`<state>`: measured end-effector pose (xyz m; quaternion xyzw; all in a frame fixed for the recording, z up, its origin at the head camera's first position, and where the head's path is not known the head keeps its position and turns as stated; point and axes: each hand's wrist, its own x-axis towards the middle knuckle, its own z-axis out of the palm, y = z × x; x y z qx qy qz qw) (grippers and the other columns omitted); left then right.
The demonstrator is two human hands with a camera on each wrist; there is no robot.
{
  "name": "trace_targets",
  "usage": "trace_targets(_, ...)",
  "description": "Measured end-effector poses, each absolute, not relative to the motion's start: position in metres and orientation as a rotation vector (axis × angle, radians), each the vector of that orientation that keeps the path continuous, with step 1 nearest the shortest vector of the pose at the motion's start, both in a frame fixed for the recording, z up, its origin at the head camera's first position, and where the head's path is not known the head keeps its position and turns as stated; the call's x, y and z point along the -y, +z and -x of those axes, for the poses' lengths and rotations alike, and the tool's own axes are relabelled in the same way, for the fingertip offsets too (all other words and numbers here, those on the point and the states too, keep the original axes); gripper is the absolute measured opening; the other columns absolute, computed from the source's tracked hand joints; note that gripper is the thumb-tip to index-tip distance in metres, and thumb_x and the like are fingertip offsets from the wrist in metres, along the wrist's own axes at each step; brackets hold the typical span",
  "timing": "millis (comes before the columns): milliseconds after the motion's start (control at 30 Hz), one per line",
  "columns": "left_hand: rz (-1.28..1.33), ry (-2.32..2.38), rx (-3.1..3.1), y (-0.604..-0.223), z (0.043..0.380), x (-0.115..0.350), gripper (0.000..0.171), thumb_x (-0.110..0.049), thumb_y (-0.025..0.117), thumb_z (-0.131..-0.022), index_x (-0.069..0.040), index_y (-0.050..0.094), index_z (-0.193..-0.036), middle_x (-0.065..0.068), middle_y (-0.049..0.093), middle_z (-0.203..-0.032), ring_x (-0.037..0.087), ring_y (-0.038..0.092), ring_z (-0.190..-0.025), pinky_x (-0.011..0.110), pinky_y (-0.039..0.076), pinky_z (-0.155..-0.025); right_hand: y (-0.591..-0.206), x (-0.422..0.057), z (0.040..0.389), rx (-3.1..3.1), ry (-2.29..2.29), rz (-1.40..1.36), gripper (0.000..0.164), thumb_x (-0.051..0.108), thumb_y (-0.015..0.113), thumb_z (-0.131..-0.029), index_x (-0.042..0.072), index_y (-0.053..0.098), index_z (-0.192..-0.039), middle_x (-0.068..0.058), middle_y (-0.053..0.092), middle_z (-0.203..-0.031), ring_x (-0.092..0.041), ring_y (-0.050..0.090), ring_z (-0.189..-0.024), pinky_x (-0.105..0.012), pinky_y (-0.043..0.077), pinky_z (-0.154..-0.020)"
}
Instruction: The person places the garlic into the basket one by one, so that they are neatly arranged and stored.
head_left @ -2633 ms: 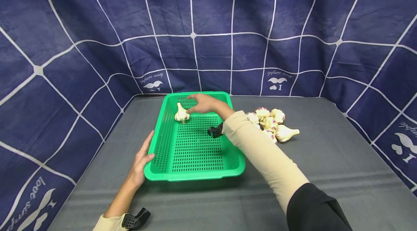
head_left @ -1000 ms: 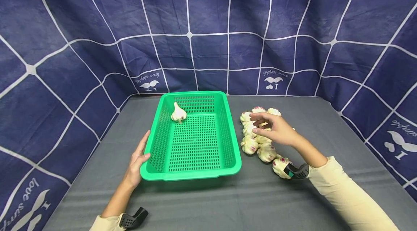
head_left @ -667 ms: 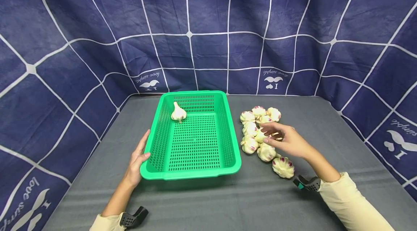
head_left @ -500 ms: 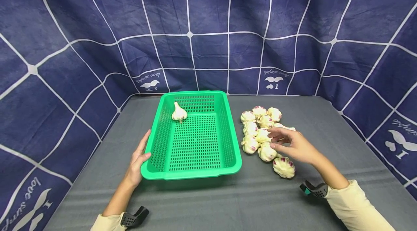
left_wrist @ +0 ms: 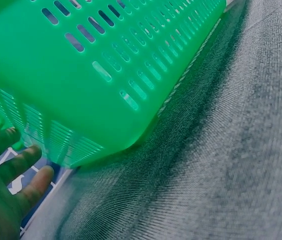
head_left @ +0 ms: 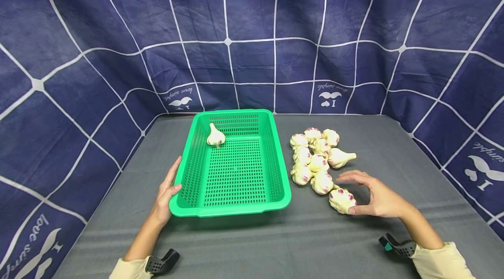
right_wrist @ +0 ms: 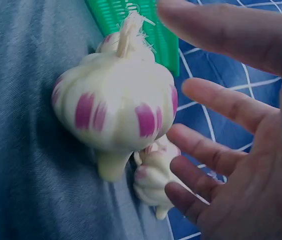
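My right hand is spread beside the nearest garlic bulb, thumb and fingers apart on its right side. In the right wrist view this purple-marked garlic bulb sits between the table and my extended fingers, with a gap visible. At the left rim of a green plastic basket, my left hand rests with straight fingers against the outside. The left wrist view shows the loose fingers of that left hand by the basket's perforated wall. One white garlic bulb lies inside the basket, far left.
Several more garlic bulbs lie clustered right of the basket, one with a long stem pointing right. A grey cloth covers the table. A blue checked curtain hangs behind and at both sides.
My right hand has left the basket, passed over the garlic cluster, and come down and right to the nearest bulb, its fingers spreading. My left hand has stayed at the basket rim.
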<state>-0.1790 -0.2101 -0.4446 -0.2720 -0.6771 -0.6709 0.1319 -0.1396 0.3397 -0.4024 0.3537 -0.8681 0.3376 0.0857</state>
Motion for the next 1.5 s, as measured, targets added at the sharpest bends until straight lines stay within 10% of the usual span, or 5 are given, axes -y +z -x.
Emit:
trace_targets(867,0.815,-1.96,1.935,-0.444,0.18,0.21,0.066,0.003,0.031,-0.088,0.012,0.017,-0.152,0.0,0.03,-0.157,0.005,0.028,-0.141,0.015,0.023,-0.109,-0.421,-0.34,0.13,2.633,0.809,-0.929,0.074,0.01,0.095,-0.054,0.013,0.064,-0.121,0.003,0.061,-0.12,-0.007,0.046,-0.114,-0.013,0.028,-0.095)
trace_targets(1500,0.793,-1.97,1.956,-0.444,0.18,0.21,0.067,0.002,0.032,-0.088,0.01,0.018,-0.153,0.0,0.031,-0.156,0.005,0.03,-0.14,0.015,0.024,-0.108,-0.396,-0.329,0.131,2.634,0.826,-1.027,0.072,0.008,0.093,-0.057,0.014,0.062,-0.122,0.009,0.065,-0.114,-0.01,0.061,-0.105,-0.017,0.041,-0.092)
